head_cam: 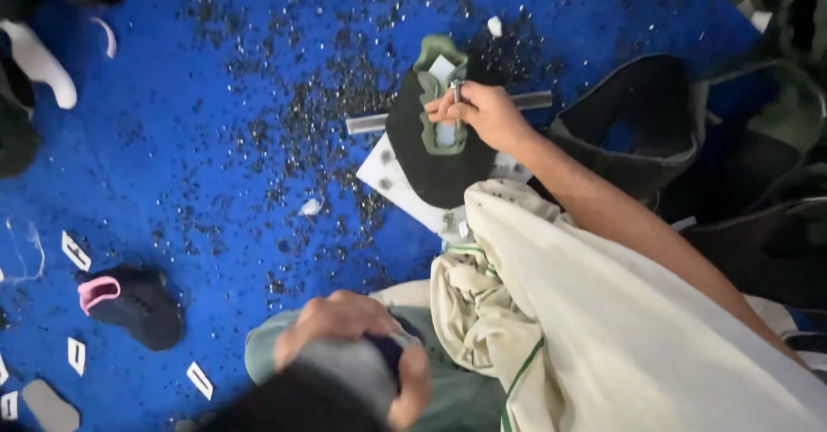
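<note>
A dark green shoe upper (439, 169) with pale green trim lies on a white board (392, 182) on the blue mat (189, 165). My right hand (484, 113) reaches out to it and pinches a small metal tool (456, 90) against the trim near the upper's opening. Close to my body, my left hand (345, 333) is wrapped around a dark and grey shoe piece (345, 380), blurred at the bottom edge. A cream cloth (620, 329) covers my lap below the right arm.
Black scraps are scattered all over the mat. A metal bar (369, 124) lies behind the green upper. A black upper with pink trim (133, 304) and small white tags (76, 251) lie at left. Dark shoe parts (637, 126) pile up at right.
</note>
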